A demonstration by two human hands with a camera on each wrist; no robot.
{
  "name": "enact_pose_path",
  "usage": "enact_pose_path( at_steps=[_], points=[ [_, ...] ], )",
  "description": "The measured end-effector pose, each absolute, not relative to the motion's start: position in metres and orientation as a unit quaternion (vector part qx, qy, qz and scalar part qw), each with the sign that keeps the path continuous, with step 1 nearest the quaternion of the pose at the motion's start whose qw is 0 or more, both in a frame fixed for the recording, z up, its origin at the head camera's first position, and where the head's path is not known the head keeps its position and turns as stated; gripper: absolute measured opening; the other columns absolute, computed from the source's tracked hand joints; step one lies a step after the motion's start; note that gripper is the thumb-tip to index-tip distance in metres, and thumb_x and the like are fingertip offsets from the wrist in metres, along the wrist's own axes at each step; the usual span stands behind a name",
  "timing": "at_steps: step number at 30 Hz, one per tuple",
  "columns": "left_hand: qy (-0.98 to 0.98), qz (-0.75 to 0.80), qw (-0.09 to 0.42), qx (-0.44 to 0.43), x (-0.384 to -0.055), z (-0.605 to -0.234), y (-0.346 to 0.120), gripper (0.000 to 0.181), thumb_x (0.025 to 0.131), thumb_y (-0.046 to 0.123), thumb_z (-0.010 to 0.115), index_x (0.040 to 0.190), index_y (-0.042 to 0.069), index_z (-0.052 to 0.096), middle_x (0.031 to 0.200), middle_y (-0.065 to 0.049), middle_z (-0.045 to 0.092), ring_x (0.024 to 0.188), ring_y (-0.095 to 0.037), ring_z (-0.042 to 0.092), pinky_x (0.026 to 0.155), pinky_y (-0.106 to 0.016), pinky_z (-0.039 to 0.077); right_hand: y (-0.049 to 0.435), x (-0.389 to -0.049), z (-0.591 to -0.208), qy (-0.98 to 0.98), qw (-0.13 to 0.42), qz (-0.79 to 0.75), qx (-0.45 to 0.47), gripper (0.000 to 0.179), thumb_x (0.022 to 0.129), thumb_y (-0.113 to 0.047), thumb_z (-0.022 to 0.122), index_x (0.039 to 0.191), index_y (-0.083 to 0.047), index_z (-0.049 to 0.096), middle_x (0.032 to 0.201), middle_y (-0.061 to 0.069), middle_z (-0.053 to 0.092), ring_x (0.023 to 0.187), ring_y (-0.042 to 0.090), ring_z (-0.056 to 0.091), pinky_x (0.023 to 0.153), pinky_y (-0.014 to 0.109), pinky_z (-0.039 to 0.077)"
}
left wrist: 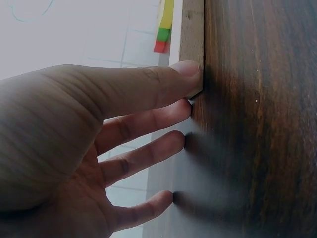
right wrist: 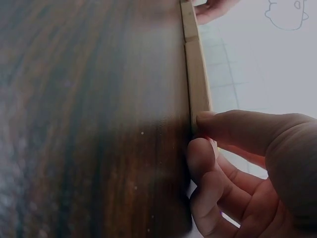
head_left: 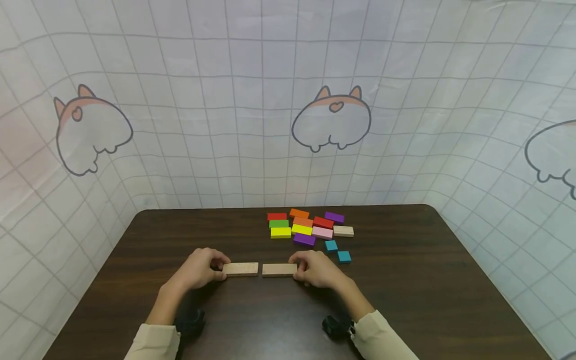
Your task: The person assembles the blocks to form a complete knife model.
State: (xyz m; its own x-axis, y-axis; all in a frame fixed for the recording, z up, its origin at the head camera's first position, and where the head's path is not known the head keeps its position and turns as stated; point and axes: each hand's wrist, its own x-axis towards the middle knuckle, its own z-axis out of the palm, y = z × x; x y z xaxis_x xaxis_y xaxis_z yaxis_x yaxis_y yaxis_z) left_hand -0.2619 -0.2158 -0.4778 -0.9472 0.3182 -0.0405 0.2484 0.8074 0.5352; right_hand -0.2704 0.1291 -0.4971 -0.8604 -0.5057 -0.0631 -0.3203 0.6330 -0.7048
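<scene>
Two plain wooden blocks lie flat on the dark table, end to end with a narrow gap between them in the head view. My left hand [head_left: 201, 268] pinches the outer end of the left wooden block [head_left: 240, 269]. In the left wrist view the thumb [left wrist: 185, 69] presses on that block's near side, while the other fingertips reach down to the tabletop. At the opposite end, my right hand [head_left: 318, 269] pinches the right wooden block [head_left: 278, 270] between thumb and fingers. Its thumb lies along the near side of the block [right wrist: 198, 79] in the right wrist view.
Beyond the hands sits a cluster of coloured blocks, among them a yellow block [head_left: 281, 233], a purple block [head_left: 304, 240] and a pale wooden block [head_left: 343, 231]. Two small blue blocks [head_left: 344, 257] lie nearer the right hand. A gridded cloth [head_left: 252, 150] surrounds the table [head_left: 405, 280].
</scene>
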Motion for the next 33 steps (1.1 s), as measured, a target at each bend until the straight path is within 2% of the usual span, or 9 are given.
enact_pose_path(
  at_steps=[33],
  points=[
    [0.947,0.273,0.066,0.156,-0.2614,-0.4779,-0.2142,0.026,0.081,0.010,0.087,0.105,0.010,0.078,0.086,0.004,0.071,0.080,-0.009,0.061,0.075,-0.034,0.053,0.1219,-0.2680,-0.4976,0.895,0.122,-0.357,-0.238,0.029,0.094,-0.010,0.073,0.123,-0.010,0.069,0.074,-0.003,0.062,0.056,0.012,0.060,0.059,0.028,0.050]
  ],
)
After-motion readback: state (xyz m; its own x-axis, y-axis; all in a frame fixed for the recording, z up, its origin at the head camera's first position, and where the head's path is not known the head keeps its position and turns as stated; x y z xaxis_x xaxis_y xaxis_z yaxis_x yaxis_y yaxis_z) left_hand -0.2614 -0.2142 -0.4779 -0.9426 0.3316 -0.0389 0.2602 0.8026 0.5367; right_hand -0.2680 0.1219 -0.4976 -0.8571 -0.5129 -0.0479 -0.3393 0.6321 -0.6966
